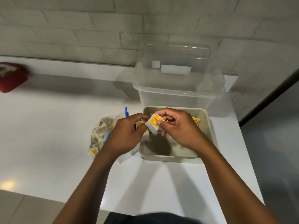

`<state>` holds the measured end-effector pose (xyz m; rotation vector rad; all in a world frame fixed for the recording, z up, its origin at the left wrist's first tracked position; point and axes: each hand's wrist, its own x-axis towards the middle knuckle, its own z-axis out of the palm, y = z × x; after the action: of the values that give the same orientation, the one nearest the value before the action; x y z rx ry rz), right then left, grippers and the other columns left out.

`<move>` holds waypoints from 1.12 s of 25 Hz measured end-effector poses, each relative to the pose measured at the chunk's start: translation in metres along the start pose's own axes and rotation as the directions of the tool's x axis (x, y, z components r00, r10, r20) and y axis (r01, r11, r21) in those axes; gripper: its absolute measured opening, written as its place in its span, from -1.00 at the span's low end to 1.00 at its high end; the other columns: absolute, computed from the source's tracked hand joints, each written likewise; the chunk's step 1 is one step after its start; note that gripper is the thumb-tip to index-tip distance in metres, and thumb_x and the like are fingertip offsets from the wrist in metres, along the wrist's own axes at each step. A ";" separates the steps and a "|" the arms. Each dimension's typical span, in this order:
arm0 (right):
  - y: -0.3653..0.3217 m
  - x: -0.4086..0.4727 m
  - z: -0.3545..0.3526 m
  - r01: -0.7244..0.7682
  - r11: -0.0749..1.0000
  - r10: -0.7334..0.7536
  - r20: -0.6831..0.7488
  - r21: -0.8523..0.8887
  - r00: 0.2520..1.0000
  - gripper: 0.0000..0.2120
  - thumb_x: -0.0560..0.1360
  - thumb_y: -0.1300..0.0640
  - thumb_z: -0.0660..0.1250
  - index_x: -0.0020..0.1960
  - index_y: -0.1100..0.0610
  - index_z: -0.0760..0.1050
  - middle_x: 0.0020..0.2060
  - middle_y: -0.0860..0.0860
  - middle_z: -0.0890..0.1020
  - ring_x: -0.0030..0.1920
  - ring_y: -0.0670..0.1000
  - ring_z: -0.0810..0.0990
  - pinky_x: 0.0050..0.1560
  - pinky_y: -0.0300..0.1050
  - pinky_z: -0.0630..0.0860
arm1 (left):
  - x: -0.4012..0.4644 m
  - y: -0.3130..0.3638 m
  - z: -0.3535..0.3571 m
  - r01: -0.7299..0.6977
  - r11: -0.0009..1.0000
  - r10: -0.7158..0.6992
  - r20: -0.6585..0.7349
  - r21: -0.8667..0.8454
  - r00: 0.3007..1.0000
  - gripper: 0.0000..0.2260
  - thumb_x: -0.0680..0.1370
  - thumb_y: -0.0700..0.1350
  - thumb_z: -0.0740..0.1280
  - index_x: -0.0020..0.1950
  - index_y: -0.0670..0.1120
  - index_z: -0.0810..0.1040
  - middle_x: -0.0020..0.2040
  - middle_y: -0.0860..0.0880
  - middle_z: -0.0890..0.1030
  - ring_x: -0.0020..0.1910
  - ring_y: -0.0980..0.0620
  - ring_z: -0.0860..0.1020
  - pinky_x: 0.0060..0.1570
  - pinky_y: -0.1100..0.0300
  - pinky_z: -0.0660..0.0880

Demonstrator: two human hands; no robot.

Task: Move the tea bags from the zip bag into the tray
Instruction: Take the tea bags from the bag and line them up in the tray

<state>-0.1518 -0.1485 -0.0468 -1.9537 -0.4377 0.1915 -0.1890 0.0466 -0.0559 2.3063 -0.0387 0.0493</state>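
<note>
Over the tray (208,126), left hand (127,136) and right hand (179,126) both pinching tea bags (152,126).

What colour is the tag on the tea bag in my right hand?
Yellow tag, pinched in the right hand, head view.

You are holding a white paper tea bag with a bright yellow label (152,125) that carries a small white mark. Beneath your hands sits the pale beige rectangular plastic tray (208,126), its inside a duller grey-beige, with another yellow-labelled bag at its far side. To your left, the clear plastic zip bag (100,136) has a blue slider and blue edging, and shows greyish-white packets with yellow tags. Behind the tray stands a colourless see-through plastic tub (178,88). The flat tabletop (64,126) is plain white. The brick-patterned wall (80,29) is off-white. A red pouch (12,77) lies far left.
</note>
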 end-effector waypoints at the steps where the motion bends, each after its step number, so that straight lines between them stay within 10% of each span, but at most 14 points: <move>1: 0.003 -0.001 -0.006 -0.006 1.000 0.006 0.001 0.000 1.000 -0.82 0.54 0.22 0.38 0.02 -0.04 0.62 -0.26 -0.07 0.66 -0.38 0.01 0.65 -0.13 0.01 0.60 | 0.003 0.002 0.002 0.004 1.000 -0.003 0.042 -0.019 0.999 -0.83 0.60 -0.02 0.32 0.13 0.22 0.60 -0.42 0.07 0.49 -0.42 0.09 0.45 -0.34 0.17 0.40; 5: 0.014 -0.002 -0.032 -0.044 0.999 0.044 -0.011 -0.004 0.999 -0.83 0.50 0.23 0.42 0.02 0.01 0.60 -0.24 0.01 0.67 -0.32 0.09 0.64 -0.13 0.13 0.63 | 0.015 0.014 0.008 -0.014 0.993 0.036 0.196 -0.114 0.980 -0.84 0.58 0.06 0.36 0.12 0.26 0.63 -0.45 0.08 0.41 -0.43 0.12 0.38 -0.35 0.17 0.33; 13: 0.038 0.000 -0.073 -0.200 0.892 0.157 -0.137 -0.406 0.978 -0.94 0.44 0.11 0.47 -0.19 0.01 0.61 -0.36 -0.18 0.62 -0.32 -0.18 0.53 -0.31 -0.37 0.40 | 0.035 0.027 0.038 -0.064 0.998 0.063 0.162 0.001 0.985 -0.89 0.55 -0.10 0.40 0.03 0.07 0.68 -0.46 0.33 0.50 -0.42 0.31 0.45 -0.35 0.48 0.29; 19: 0.081 0.016 -0.072 -0.319 0.714 0.242 -0.208 -0.623 0.948 -0.91 0.42 0.19 0.41 -0.21 0.02 0.63 -0.19 0.03 0.66 -0.17 0.08 0.61 -0.12 -0.07 0.59 | 0.028 0.000 0.066 -0.119 0.986 0.097 0.176 0.117 0.979 -0.84 0.53 0.03 0.38 0.10 0.21 0.63 -0.17 0.17 0.62 -0.22 0.13 0.58 -0.09 0.11 0.57; 28: 0.102 0.040 -0.055 -0.291 0.540 0.427 -0.040 -0.790 0.903 -0.93 0.44 0.27 0.39 -0.11 0.14 0.62 -0.17 0.08 0.64 -0.20 0.05 0.61 -0.23 -0.20 0.49 | 0.019 -0.014 0.071 -0.109 0.993 0.102 0.178 0.034 0.979 -0.83 0.55 -0.01 0.37 0.11 0.15 0.65 0.05 0.13 0.69 0.00 0.13 0.63 0.04 0.07 0.57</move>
<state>-0.0754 -0.2166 -0.1140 -2.9304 -0.2069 0.4941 -0.1678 0.0033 -0.1131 2.3447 -0.2530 -0.1004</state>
